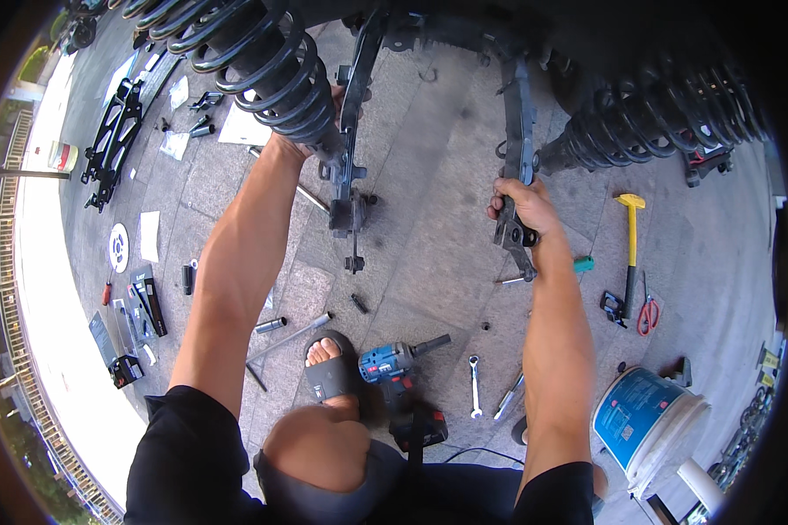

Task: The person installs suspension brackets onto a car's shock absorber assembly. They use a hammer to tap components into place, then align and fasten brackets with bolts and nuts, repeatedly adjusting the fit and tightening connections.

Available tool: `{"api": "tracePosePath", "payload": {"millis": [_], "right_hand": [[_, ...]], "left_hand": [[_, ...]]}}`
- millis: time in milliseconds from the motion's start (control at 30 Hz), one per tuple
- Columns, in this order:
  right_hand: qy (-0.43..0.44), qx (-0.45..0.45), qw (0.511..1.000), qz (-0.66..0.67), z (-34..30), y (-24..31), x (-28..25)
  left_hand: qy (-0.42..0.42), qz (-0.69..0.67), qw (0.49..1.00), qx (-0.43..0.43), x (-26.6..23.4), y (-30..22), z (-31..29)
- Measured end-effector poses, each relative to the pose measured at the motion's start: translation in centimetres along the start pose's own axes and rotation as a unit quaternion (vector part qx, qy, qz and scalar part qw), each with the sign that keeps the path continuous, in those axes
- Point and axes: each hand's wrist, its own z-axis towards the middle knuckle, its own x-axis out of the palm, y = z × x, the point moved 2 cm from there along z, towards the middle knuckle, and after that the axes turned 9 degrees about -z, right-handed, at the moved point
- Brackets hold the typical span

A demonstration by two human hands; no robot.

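Bent knee (pixel 320 451) sits nearest; beyond, the right hand (pixel 530 203) wraps round the right-side black metal bar (pixel 520 144); the left hand (pixel 294 147) is partly hidden behind the left coil spring (pixel 276 83), its grip unclear.

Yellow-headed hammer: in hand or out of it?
Out: the hammer lies on the paving, while the right hand grips the black metal bar.

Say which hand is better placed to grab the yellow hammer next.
Probably the right hand: it's nearer the hammer, though gripping a metal bar; the left hand is by a coil spring.
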Motion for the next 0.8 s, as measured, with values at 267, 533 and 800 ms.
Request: {"api": "tracePosePath", "payload": {"millis": [267,533,800], "right_hand": [[-0.001,0.018,1.0,-0.004,-0.6,-0.2,1.1],[0.029,0.022,0.999,-0.037,0.1,-0.1,0.2],[0.005,0.028,0.999,-0.04,0.7,-1.3,1.0]], "left_hand": [[0.025,-0.037,0.998,-0.044,-0.3,0.8,-0.1],[-0.062,0.085,0.994,0.003,-1.9,1.6,0.7],[-0.157,0.18,0.97,0.04,-1.7,0.0,1.5]]}}
